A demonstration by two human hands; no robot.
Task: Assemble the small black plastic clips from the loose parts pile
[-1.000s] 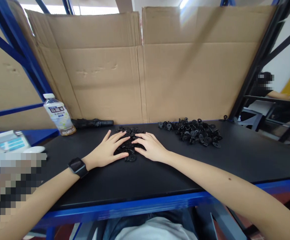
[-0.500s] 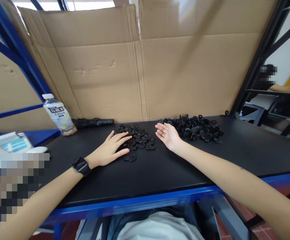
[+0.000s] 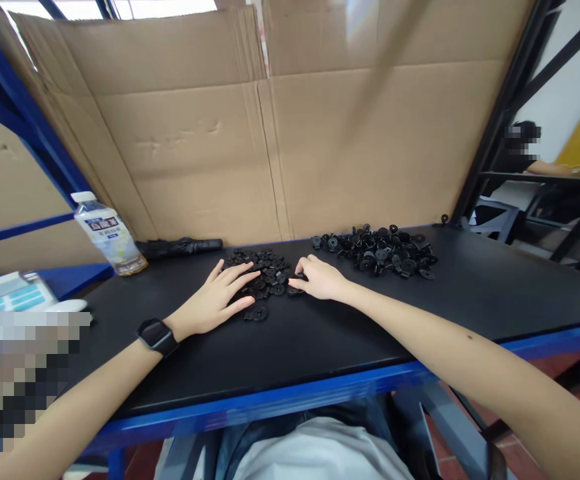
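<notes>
My left hand (image 3: 215, 300) lies flat with fingers spread on the left side of a small pile of black plastic discs (image 3: 269, 272) in the middle of the black table (image 3: 320, 333). A dark smartwatch (image 3: 156, 335) sits on that wrist. My right hand (image 3: 319, 280) rests at the pile's right edge, fingers curled down onto the discs; what they grip, if anything, is hidden. One disc (image 3: 257, 313) lies apart, just in front of the pile. A larger heap of the same black discs (image 3: 383, 250) lies farther right.
Cardboard sheets (image 3: 270, 133) wall off the back of the table. A drink bottle (image 3: 105, 233) stands at the back left beside a folded black umbrella (image 3: 180, 247). A white and blue device (image 3: 13, 297) sits at the left. Another person (image 3: 525, 150) is seated at the far right.
My right hand was on the small pile, lifted open and palm up toward the larger heap, and has now come back down onto the small pile's right edge. The left hand has stayed put.
</notes>
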